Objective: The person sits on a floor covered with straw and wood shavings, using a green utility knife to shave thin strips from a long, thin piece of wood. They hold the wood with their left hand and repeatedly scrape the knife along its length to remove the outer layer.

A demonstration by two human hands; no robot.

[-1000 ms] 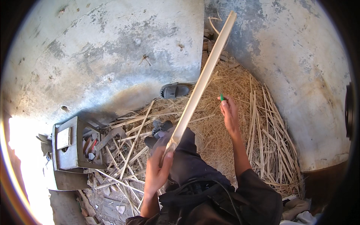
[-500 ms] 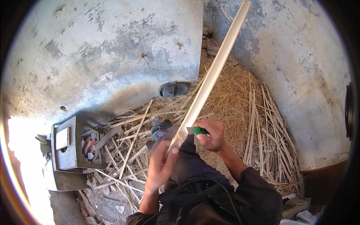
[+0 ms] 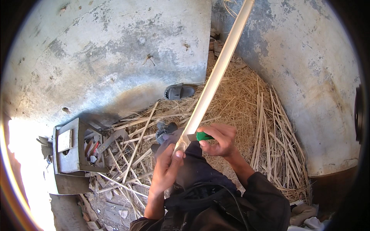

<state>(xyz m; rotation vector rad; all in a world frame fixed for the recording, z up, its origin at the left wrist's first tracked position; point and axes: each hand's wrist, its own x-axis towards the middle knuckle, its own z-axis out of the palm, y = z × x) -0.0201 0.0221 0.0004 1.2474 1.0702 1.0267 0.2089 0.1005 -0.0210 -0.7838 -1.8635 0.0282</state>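
Observation:
A long split bamboo piece (image 3: 216, 79), pale and channel-shaped, slants from my lap toward the upper right. My left hand (image 3: 166, 169) is closed around its near end, with the thumb on top. In my right hand (image 3: 220, 141) is a small knife (image 3: 204, 136) with a green handle. Its short blade lies against the inner face of the bamboo, close to a rough, fibrous joint (image 3: 182, 142) just above my left hand. A thin curled shaving (image 3: 231, 10) hangs beside the far end of the piece.
Dry shavings (image 3: 239, 88) cover the floor, with bamboo strips (image 3: 283, 150) piled at the right and others scattered left. A grey slipper (image 3: 179, 91) lies by the wall (image 3: 115, 57). A worn wooden box (image 3: 69, 148) holding odds and ends stands left.
My right hand has drawn the knife slightly down the bamboo, nearer the joint and my left hand. The far end of the bamboo has shifted a little left and up in view.

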